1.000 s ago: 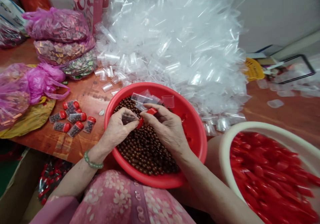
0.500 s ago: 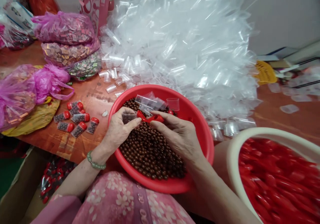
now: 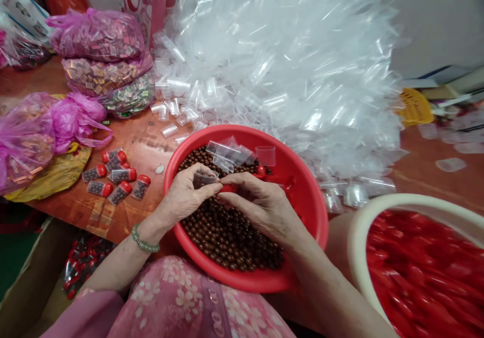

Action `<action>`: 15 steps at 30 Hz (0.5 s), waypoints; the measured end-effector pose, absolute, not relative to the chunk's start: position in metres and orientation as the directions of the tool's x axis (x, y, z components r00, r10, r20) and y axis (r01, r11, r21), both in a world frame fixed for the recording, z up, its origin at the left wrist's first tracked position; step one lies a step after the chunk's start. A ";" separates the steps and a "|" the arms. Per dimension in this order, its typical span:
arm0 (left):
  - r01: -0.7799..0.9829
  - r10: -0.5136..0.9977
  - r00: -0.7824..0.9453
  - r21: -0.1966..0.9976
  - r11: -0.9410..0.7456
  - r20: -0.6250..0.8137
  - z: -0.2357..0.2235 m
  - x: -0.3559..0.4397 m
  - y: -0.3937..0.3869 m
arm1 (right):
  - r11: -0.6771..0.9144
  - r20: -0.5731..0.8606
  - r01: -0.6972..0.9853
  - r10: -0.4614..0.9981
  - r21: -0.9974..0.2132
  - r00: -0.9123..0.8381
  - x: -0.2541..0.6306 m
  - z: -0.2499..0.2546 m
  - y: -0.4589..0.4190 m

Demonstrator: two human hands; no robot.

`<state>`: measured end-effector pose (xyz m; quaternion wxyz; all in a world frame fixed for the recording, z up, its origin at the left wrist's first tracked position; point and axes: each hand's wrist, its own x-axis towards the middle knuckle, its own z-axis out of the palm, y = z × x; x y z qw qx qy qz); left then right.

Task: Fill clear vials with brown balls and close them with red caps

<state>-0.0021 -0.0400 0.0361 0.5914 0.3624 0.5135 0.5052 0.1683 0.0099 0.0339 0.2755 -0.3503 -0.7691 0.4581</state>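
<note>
My left hand [image 3: 183, 197] is closed round a small clear tube [image 3: 204, 178] filled with brown beads, held over the red basin [image 3: 302, 197]. My right hand [image 3: 257, 202] pinches a red cap [image 3: 229, 188] right at the tube's mouth. The basin rests on my lap and holds a mass of brown beads [image 3: 230, 232], a few empty clear tubes [image 3: 230, 152] and loose red caps [image 3: 280, 179].
Several filled, red-capped tubes [image 3: 115, 179] lie on the wooden table [image 3: 143, 146] to the left. A big heap of clear tubes [image 3: 272, 66] rises behind the basin. A white basin of red caps [image 3: 423, 272] sits at the right. Pink bags [image 3: 94, 51] are at the back left.
The right hand has brought the red cap in against the mouth of the tube in the left hand. The view has shifted slightly.
</note>
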 end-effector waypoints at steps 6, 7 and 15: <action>-0.343 0.962 0.047 0.900 0.268 -0.269 0.035 -0.004 -0.040 | 0.101 0.047 0.127 0.928 -0.987 -0.369 0.167 0.036 0.016; -0.363 0.959 0.073 0.888 0.282 -0.274 0.034 -0.005 -0.040 | 0.077 0.047 0.085 0.949 -0.993 -0.313 0.164 0.037 0.017; -0.467 0.961 0.141 0.840 0.278 -0.240 0.030 -0.001 -0.040 | 0.013 0.023 -0.041 0.967 -0.999 -0.254 0.129 0.043 0.007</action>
